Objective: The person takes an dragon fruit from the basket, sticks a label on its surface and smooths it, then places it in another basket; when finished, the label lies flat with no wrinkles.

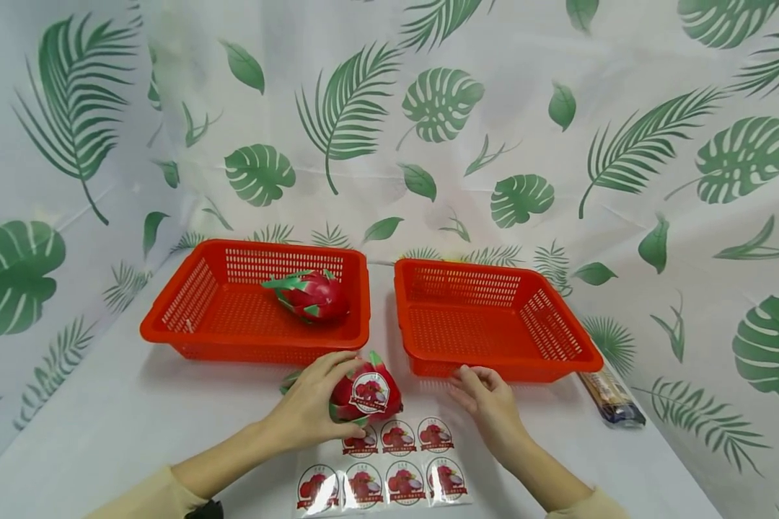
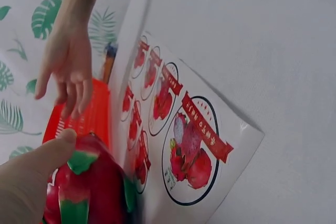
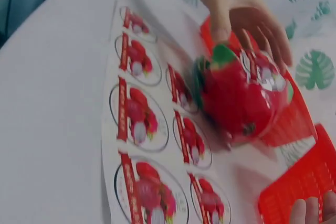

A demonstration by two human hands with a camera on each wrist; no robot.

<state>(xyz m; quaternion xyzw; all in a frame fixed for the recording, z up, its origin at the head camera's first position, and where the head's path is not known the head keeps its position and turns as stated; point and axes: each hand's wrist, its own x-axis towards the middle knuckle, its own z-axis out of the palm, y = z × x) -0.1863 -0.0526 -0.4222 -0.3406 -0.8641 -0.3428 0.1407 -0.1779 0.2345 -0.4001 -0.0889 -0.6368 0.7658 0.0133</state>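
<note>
My left hand (image 1: pixel 314 400) grips a red dragon fruit (image 1: pixel 392 398) with green scales, in front of the left basket. A round sticker (image 1: pixel 370 393) with a fruit picture is on the fruit's upper side. The right wrist view shows the same dragon fruit (image 3: pixel 231 103) under that hand, beside the sticker sheet. Loosely bent and holding nothing, my right hand (image 1: pixel 490 407) is at the front edge of the right basket (image 1: pixel 506 371). Between the forearms lies the sheet of round stickers (image 1: pixel 405 483), its upper left corner covered by the left hand.
At the back left, a red plastic basket (image 1: pixel 253 352) holds another dragon fruit (image 1: pixel 318 294). Beyond the right basket's front right corner lies a clear packet (image 1: pixel 613 396) with a dark end. A leaf-patterned cloth (image 1: pixel 357 209) hangs behind the white table.
</note>
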